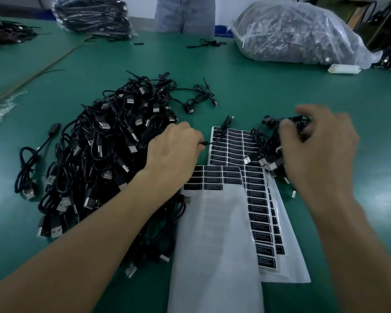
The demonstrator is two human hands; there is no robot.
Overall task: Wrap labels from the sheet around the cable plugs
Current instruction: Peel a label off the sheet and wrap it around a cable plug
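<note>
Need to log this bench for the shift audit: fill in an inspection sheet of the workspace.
Surface: green table, seam across its left part.
Job's things: two label sheets, overlapped; the top sheet mostly peeled bare.
Clutter: white block, plastic scrap.
Grippers: left hand pinches a cable end; right hand, blurred, grips a small bundle.
Cables: big pile left of the sheets; loose cable farther off.
Surroundings: two bags of cables, a person standing opposite.
</note>
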